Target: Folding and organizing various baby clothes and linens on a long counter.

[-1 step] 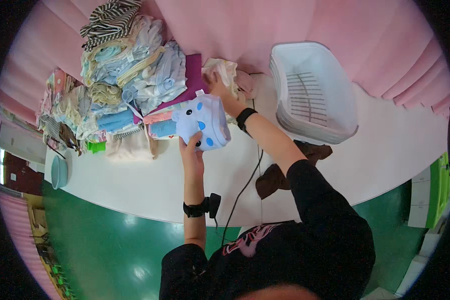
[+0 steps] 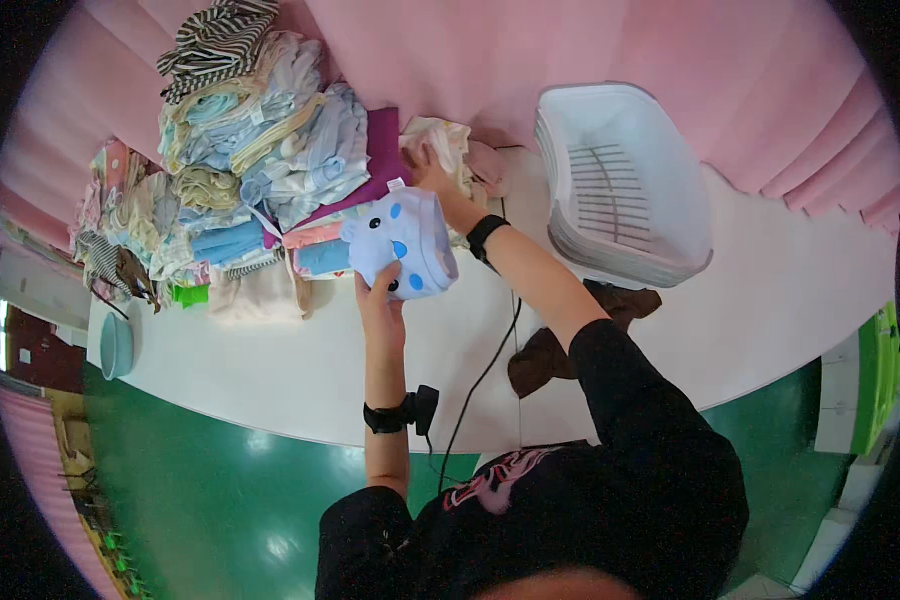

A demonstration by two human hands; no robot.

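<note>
My left hand (image 2: 379, 300) grips a light blue pouch (image 2: 395, 240) with an animal face and blue spots, thumb on its front, held tilted over the table's middle. Its rounded end faces right; what is inside cannot be seen. My right hand (image 2: 435, 178) reaches behind the pouch, fingers apart, resting at a white patterned cloth (image 2: 450, 140) beside a purple cloth (image 2: 382, 150). Pink cloth (image 2: 487, 168) lies just right of those fingers. Left of both hands rises a tall pile of folded clothes (image 2: 310, 160), mostly pale blue and cream, with a striped garment (image 2: 215, 45) on top.
Stacked white baskets (image 2: 705, 255) stand at the right by the pink curtain (image 2: 770, 100). Dark brown cloth (image 2: 540, 365) lies under my right arm. A black cable (image 2: 480, 385) crosses the white table (image 2: 300, 380). A teal basin (image 2: 117, 347) sits at the far left edge.
</note>
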